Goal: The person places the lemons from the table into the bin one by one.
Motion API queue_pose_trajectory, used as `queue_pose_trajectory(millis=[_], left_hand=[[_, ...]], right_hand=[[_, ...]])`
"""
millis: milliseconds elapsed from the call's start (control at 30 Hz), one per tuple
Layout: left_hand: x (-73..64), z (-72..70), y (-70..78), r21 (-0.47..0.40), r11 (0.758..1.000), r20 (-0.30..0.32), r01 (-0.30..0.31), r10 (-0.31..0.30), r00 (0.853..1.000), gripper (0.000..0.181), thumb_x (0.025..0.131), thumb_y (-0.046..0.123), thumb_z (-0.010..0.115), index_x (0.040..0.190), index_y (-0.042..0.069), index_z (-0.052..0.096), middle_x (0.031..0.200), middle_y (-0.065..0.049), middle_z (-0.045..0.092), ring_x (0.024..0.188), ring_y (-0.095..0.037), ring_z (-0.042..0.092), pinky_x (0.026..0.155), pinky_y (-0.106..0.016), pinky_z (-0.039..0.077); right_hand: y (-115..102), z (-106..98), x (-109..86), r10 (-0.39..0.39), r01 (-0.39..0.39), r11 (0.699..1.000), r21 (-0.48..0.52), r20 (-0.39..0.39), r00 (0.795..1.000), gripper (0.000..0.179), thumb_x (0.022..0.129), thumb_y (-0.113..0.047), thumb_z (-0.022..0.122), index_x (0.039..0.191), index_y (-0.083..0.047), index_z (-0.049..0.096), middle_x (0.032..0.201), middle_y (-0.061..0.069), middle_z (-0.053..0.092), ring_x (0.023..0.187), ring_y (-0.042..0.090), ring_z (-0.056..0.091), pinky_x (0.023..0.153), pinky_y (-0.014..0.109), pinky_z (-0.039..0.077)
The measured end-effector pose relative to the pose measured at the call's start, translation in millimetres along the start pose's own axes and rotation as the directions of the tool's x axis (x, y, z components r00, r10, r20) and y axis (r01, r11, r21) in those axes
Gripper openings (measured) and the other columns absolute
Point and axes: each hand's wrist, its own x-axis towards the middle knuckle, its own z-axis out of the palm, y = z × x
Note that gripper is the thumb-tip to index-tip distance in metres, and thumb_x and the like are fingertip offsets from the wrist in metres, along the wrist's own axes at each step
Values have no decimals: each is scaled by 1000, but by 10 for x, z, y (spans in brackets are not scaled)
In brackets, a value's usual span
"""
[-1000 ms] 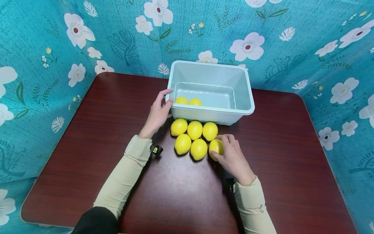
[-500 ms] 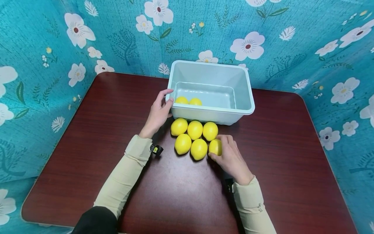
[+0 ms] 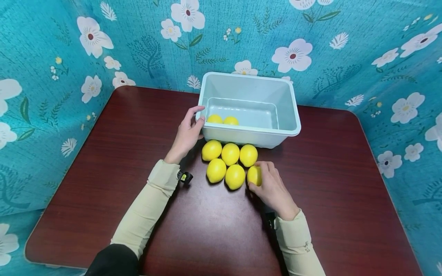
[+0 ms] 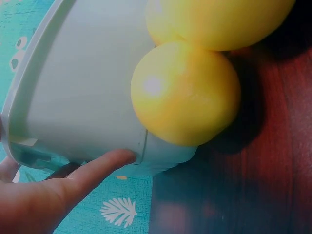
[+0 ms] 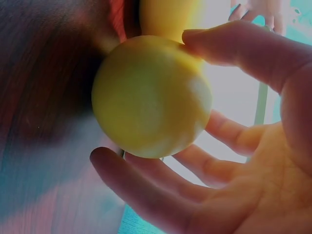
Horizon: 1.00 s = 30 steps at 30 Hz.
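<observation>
My right hand (image 3: 274, 189) holds the rightmost lemon (image 3: 253, 175) of the nearer row, thumb on one side and fingers curled round the other. In the right wrist view, the thumb tip meets this lemon (image 5: 151, 97) near where another lemon (image 5: 168, 17) sits behind it. My left hand (image 3: 184, 138) grips the near left corner of a pale blue plastic bin (image 3: 246, 133), fingers at the rim and thumb against the wall. Two rows of lemons lie before the bin, including a front middle lemon (image 3: 235, 177) and a back left lemon (image 3: 211, 150). Inside the bin, two lemons (image 3: 231, 120) show at its left.
Everything stands on a dark red-brown wooden table (image 3: 345, 184) with rounded corners. A teal flowered cloth (image 3: 221, 34) hangs behind and at both sides. The bin stands near the table's back edge.
My right hand's fingers and thumb have drawn a little further over the lemon, covering more of it. The left hand, the bin and the other lemons have stayed in place.
</observation>
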Motion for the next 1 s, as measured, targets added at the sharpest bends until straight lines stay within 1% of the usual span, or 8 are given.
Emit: queue_pose_trajectory(millis=[200,267,500,633,767,867,900,1000], left_hand=[[6,6,-13,6,1000,-5,-3,3,1000,38,101,35,47,138,33,43,85,-4,33,86,-29,45,86,-51,55],[7,9,-17,5,1000,-4,-3,3,1000,38,101,35,47,138,33,43,85,-4,33,84,-27,44,86,-51,55],[10,10,-20,9,1000,-3,4,-4,1000,37,101,36,47,138,34,43,91,-7,40,102,-27,52,88,-50,55],[9,8,-22,2,1000,-2,2,-2,1000,37,101,35,47,138,34,43,105,-9,47,104,-25,52,87,-51,55],[3,7,-18,-2,1000,-1,2,-2,1000,37,101,34,47,138,33,43,119,-11,49,105,-24,52,87,-52,54],[4,6,-23,-3,1000,2,0,0,1000,38,101,34,46,139,32,42,124,-14,50,107,-24,52,88,-53,54],[6,6,-26,-4,1000,3,-2,2,1000,38,101,34,46,139,32,42,128,-13,49,108,-24,51,88,-53,54],[5,5,-29,-6,1000,5,-7,7,1000,38,101,34,46,139,32,42,130,-14,48,106,-25,51,88,-53,54]], right_hand=[[4,4,-15,3,-3,1000,1,8,1000,58,80,-16,73,129,2,47,124,20,46,101,34,48,80,43,47],[7,1,-21,7,-7,1000,2,13,1000,59,80,-16,74,129,2,47,125,20,46,101,34,48,81,43,47],[11,-17,-26,21,-21,1000,8,44,999,60,80,-17,73,131,0,47,127,19,44,103,33,48,83,43,46],[17,-13,-29,25,-25,1000,6,49,998,61,80,-16,74,132,0,47,128,19,44,104,34,48,84,45,47],[21,-5,-28,33,-34,999,4,52,998,62,79,-15,74,133,-1,46,129,19,43,105,34,47,85,46,47],[24,0,-29,32,-32,999,7,52,998,62,79,-14,74,133,-3,47,129,19,42,105,35,47,84,46,47],[26,3,-30,28,-29,1000,8,50,998,61,79,-14,74,133,-4,48,130,19,42,105,35,48,84,46,47],[34,12,-35,8,-8,1000,7,39,999,60,78,-12,75,132,-7,50,129,19,42,105,36,49,82,46,47]])
